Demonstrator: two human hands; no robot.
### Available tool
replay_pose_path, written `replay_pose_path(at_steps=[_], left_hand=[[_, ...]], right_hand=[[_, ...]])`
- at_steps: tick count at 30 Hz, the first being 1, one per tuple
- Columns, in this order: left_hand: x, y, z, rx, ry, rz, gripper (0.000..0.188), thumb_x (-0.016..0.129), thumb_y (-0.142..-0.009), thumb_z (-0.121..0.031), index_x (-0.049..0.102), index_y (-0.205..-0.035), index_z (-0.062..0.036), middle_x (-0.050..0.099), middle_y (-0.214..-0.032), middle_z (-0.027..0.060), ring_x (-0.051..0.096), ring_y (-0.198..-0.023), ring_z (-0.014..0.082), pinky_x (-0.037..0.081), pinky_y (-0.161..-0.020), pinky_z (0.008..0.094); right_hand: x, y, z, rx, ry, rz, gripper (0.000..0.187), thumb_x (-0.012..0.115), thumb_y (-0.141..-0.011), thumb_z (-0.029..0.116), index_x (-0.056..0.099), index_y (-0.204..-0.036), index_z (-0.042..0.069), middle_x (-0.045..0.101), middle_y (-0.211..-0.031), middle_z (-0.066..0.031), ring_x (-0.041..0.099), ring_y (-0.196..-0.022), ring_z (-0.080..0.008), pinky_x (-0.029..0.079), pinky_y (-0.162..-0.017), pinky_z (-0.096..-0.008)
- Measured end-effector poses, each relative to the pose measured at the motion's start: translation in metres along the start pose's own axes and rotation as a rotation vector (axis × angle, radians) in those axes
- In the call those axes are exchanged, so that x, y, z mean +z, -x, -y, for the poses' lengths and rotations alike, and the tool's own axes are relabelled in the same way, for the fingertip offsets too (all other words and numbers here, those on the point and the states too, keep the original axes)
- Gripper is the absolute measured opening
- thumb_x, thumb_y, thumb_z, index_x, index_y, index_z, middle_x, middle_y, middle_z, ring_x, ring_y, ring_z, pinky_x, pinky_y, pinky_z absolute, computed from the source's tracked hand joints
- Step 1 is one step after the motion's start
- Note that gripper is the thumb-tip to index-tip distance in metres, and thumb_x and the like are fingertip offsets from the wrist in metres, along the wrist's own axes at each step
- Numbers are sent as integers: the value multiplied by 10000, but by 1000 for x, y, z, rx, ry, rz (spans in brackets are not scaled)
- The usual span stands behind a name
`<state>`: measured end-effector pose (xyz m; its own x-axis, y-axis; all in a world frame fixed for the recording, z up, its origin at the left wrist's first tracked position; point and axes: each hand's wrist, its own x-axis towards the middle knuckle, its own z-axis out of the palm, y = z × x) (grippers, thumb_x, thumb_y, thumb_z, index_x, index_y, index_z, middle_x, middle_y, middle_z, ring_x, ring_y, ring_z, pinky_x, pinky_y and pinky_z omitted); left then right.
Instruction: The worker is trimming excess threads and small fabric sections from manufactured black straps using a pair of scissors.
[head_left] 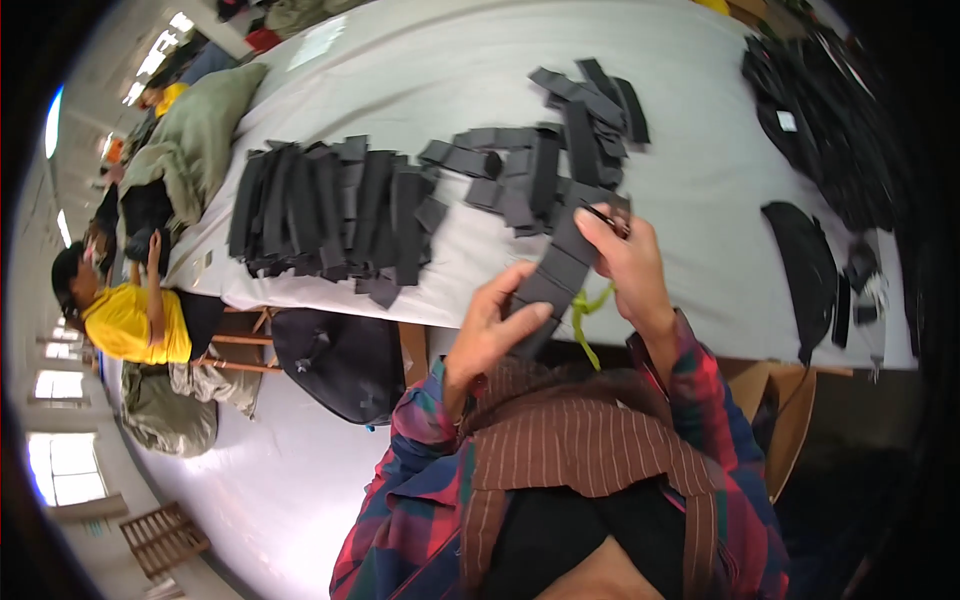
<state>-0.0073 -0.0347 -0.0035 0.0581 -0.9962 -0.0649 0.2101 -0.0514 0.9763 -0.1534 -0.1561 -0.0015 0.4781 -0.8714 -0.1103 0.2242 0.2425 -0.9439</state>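
Note:
A dark grey fabric strip (556,270), crossed by several seams, is stretched at a slant between my two hands above the near table edge. My left hand (497,322) grips its lower end, thumb lying across the top face. My right hand (634,262) pinches the upper part between thumb and fingers. A small dark tool (606,218), its kind hard to make out, also sits among the right fingers. From under that hand hangs a yellow-green ribbon (581,326). Just beyond lies a loose heap of similar strips (545,165).
A wide row of stacked dark strips (325,210) lies on the white-covered table (400,70), left. Black bags (820,130) and a curved black pouch (800,265) lie right. A person in a yellow shirt (138,322) sits left, near a black bag (335,365) below the table.

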Motion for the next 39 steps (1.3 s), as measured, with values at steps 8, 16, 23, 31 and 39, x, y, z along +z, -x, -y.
replay_pose_path(at_steps=[8, 16, 23, 31, 39], left_hand=[[-2, -15, 22, 25, 164, -83, 289, 623, -863, -46, 542, -1135, 5, 606, -1010, 26, 551, -915, 80, 439, -822, 224], [-6, -14, 22, 41, 167, -102, 285, 612, -874, -43, 538, -1144, 8, 608, -1021, 33, 558, -919, 83, 449, -831, 231], [-9, -13, 18, -18, 189, -47, 295, 610, -877, -36, 529, -1157, 10, 612, -1024, 44, 567, -911, 84, 468, -818, 234], [-11, -12, 18, -63, 225, -41, 291, 618, -874, -41, 538, -1150, 4, 616, -1007, 28, 568, -894, 79, 467, -806, 229], [-13, -15, 21, 95, -191, -73, 202, 625, -838, -7, 583, -1035, 3, 577, -946, 8, 543, -832, 80, 442, -741, 222]], right_hand=[[-16, -2, 0, -253, 169, -60, 194, 640, -879, 154, 629, -1012, 14, 568, -780, 46, 491, -693, -49, 404, -633, -198], [-29, 22, 3, -428, 681, 170, 190, 678, -807, 150, 663, -978, 68, 676, -882, -68, 617, -765, -182, 476, -662, -280], [-28, 21, 11, -475, 821, 199, 149, 688, -763, 81, 681, -907, 44, 667, -809, -85, 616, -744, -220, 469, -683, -304], [-32, 20, 8, -667, 903, 184, 113, 701, -743, 63, 684, -855, 64, 660, -751, -61, 569, -659, -220, 418, -629, -314], [-13, 21, 3, -657, 784, 47, 116, 717, -739, 141, 669, -842, 115, 651, -748, -25, 566, -635, -229, 431, -576, -325]])
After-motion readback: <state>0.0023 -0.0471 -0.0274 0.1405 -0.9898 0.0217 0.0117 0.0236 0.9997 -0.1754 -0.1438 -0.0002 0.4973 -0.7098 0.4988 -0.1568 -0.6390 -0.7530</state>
